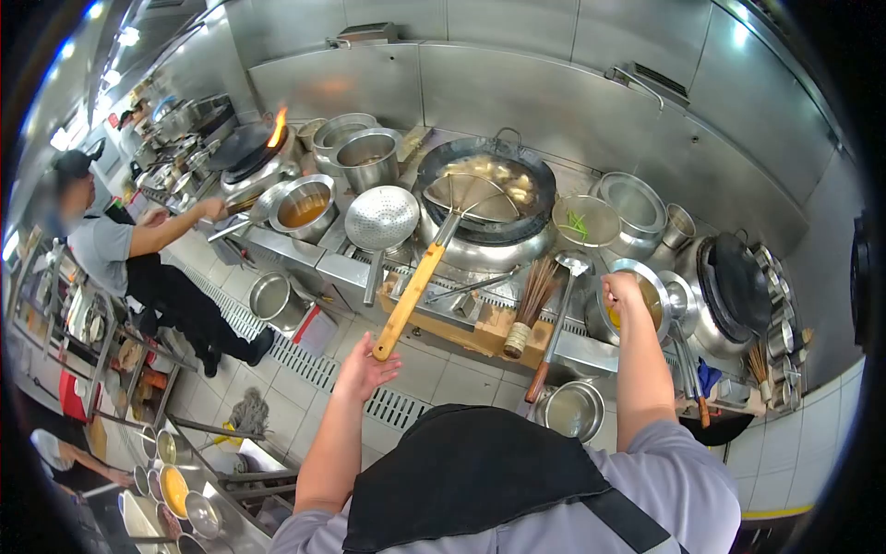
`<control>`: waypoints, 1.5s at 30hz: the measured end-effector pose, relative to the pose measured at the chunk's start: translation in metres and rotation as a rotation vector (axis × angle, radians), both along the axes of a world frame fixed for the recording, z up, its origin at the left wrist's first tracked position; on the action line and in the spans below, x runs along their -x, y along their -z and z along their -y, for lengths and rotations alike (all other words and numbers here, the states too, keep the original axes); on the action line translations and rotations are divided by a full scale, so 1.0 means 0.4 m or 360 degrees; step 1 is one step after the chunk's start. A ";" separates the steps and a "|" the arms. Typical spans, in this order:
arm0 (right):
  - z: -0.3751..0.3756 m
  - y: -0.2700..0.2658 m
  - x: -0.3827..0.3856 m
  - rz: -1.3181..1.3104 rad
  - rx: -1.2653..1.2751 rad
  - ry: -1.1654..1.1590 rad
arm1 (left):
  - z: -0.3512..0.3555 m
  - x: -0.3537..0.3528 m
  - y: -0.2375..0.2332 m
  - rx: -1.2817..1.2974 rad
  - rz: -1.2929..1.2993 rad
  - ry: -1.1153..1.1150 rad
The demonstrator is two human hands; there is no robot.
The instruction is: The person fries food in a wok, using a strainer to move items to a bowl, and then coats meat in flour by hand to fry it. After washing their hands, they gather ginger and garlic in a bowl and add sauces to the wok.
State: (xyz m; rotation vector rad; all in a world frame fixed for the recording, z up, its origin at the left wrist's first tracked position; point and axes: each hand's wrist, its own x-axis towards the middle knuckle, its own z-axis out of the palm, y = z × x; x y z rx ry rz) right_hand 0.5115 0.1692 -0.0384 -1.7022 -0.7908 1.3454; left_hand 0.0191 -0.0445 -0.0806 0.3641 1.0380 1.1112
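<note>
My left hand (367,371) is palm up with its fingers apart, at the end of a wooden handle (417,294); the handle appears to rest against it without a grip. That handle belongs to a wire strainer (472,197) lying over a large black wok (434,166), which holds liquid and pale pieces of food. My right hand (622,290) is closed above a metal pot (657,297) with yellowish contents; what its fingers hold, if anything, is hidden. Left of the pot lies a ladle (574,264), beside a bundled bamboo brush (531,309).
A perforated skimmer (381,220) and a pot of brown liquid (305,210) are left of the wok. A bowl with green pieces (587,222) stands right of it. A co-worker (111,240) is at the left, near a flame (278,127). Another wok (738,282) is far right.
</note>
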 end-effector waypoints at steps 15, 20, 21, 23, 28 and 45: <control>0.067 -0.079 -0.226 -0.0227 -0.0274 -0.0313 | 0.162 -0.192 0.022 0.0128 -0.0252 -0.0900; 0.000 -0.079 -0.254 0.0086 -0.0342 -0.0626 | 0.284 -0.316 0.037 0.0258 -0.0321 -0.1002; 0.011 -0.107 -0.222 0.0115 -0.0366 -0.0722 | 0.313 -0.334 0.041 0.0238 -0.0279 -0.1025; 0.063 -0.170 -0.160 0.0101 -0.0389 -0.1010 | 0.371 -0.361 0.048 0.0251 -0.0230 -0.1087; 0.231 -0.308 -0.038 -0.0039 -0.0367 -0.1816 | 0.520 -0.473 0.138 0.0309 -0.0173 -0.1223; 1.189 -0.290 0.547 -0.0112 -0.0419 -0.3853 | 1.163 -0.988 0.181 0.0464 -0.0076 -0.1954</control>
